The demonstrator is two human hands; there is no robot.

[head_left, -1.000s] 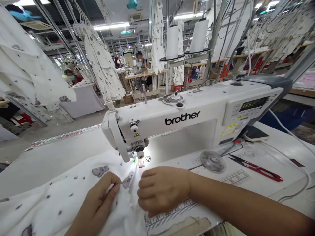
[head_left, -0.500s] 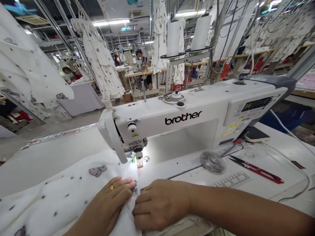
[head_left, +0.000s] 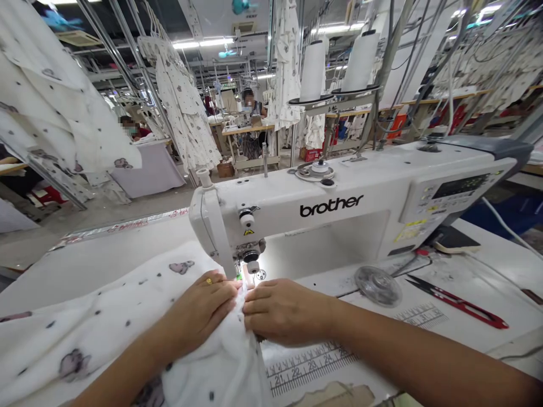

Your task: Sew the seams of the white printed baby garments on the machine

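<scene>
Nearest, white printed cloth [head_left: 102, 305] spreads over the desk [head_left: 114, 249], its edge running up beneath the head of the sewing machine [head_left: 274, 195]. On it the left hand [head_left: 201, 308] rests palm down; the right hand [head_left: 286, 311] curls its fingers against that edge. Whether either grip pinches the fabric, I cannot tell. Rightward lie a clear round disc [head_left: 377, 285] and red-handled snips [head_left: 460, 302]. Farther back stand two thread cones [head_left: 313, 72], then hanging garments [head_left: 184, 107].
</scene>
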